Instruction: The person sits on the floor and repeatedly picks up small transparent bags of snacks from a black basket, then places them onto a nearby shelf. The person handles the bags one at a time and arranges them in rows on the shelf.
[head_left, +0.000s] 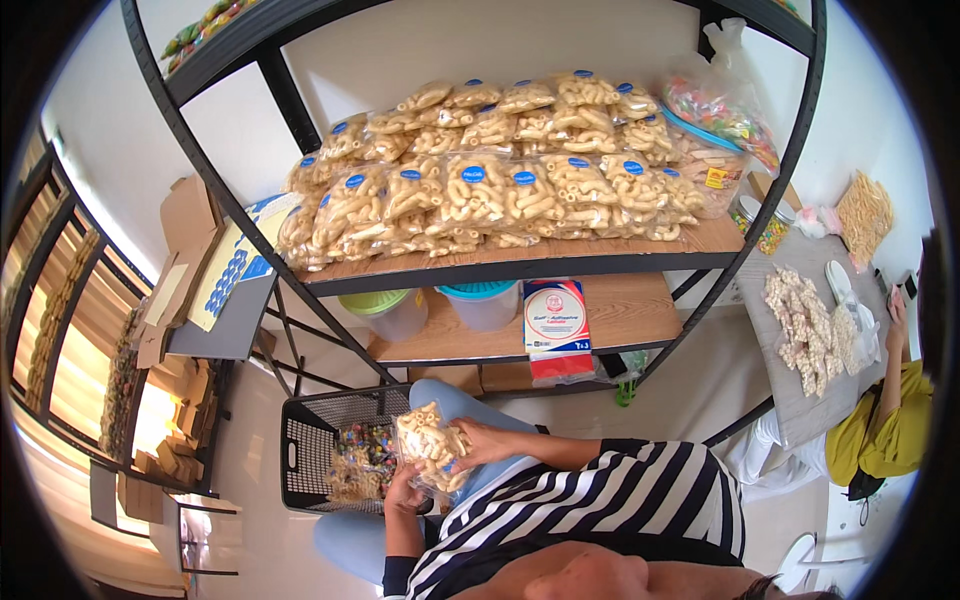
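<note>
Between my two hands is a clear plastic bag of tube-shaped puffed snacks, held above my lap. My left hand grips its lower left edge. At its right side, my right hand has the fingers around the edge, and a bit of blue label shows beside them. Just beyond the bag, a black plastic mesh basket stands on the floor by my knees. Inside it lie packs with dark, multicoloured contents and a pack of light brown snacks.
A metal-framed shelf bears many stacked snack bags. Lidded plastic tubs and a self-adhesive label pack sit below. At left, label sheets lie on a table. A person in a yellow top sits at a grey table.
</note>
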